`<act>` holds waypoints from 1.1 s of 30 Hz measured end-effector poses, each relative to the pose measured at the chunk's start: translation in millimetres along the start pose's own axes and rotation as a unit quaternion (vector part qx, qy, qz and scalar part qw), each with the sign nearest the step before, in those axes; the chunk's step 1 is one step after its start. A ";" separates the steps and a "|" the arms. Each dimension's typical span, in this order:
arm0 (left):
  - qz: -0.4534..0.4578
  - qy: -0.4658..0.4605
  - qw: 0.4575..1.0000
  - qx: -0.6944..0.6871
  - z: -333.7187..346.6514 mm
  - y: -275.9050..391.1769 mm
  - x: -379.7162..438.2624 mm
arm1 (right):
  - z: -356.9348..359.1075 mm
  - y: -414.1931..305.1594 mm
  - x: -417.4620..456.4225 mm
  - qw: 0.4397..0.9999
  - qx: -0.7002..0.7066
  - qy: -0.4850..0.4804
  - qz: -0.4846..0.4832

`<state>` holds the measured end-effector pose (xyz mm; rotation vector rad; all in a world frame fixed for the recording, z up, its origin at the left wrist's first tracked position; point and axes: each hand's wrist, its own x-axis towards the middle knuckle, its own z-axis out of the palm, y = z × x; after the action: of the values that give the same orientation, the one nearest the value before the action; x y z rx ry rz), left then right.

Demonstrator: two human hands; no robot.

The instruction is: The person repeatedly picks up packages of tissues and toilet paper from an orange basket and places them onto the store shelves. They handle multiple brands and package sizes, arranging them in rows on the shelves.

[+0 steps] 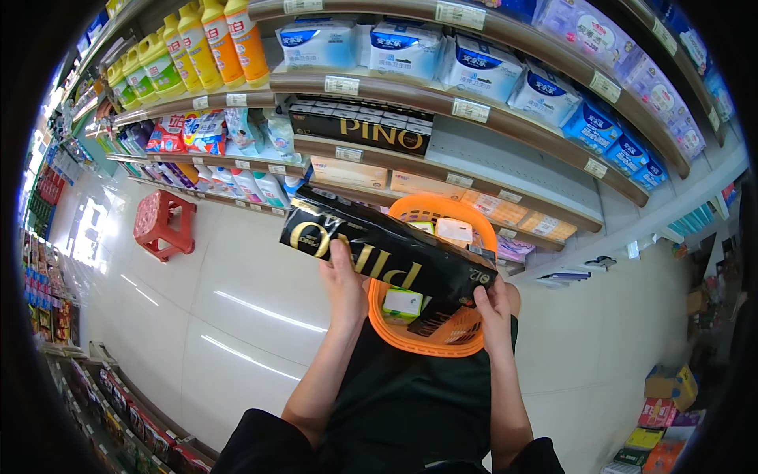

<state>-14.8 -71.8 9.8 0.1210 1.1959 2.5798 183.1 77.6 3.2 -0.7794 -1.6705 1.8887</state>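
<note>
Between my two hands is a long black multipack with large gold lettering, wrapped in shiny film. My left hand grips it near its left end, thumb on the lettered face. At the right end my right hand holds the lower corner. Beneath the pack stands an orange plastic basket, its middle hidden by the pack. Inside the basket I see a green-and-white package, part of another black pack and a white-topped package.
Shelves ahead hold a similar black multipack, white-and-blue packages, orange-toned packs and yellow bottles. A red plastic stool stands on the tiled floor to the left. Cardboard boxes are stacked at lower right.
</note>
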 end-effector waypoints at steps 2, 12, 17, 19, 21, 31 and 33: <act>-0.011 0.000 1.000 -0.013 -13.9 -3.9 5.5 | 4.2 0.1 3.8 0.999 -0.005 -0.003 -0.034; -0.044 -0.057 0.997 -0.001 7.0 6.7 -6.8 | 26.4 -23.3 4.0 0.996 -0.039 -0.045 -0.060; -0.074 -0.183 0.980 0.038 1.5 35.6 4.5 | 30.6 -40.3 -4.1 0.969 -0.215 -0.113 -0.043; -0.051 -0.280 0.942 0.177 5.8 61.6 6.3 | 35.2 -60.7 -3.1 0.984 -0.142 -0.045 -0.102; 0.108 -0.376 0.825 0.407 3.2 73.2 13.3 | 36.6 -84.7 1.5 0.977 -0.099 -0.011 -0.190; 0.393 -0.342 0.513 0.682 38.8 93.1 34.0 | 28.8 -61.4 41.5 0.945 -0.263 -0.036 -0.193; 0.458 -0.284 0.491 0.684 43.0 94.7 45.8 | 35.3 -66.6 55.8 0.969 -0.193 -0.005 -0.156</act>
<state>-71.6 -84.5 107.4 2.1329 2.8466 0.7948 118.2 99.7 67.1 -0.6025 -2.0616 1.3752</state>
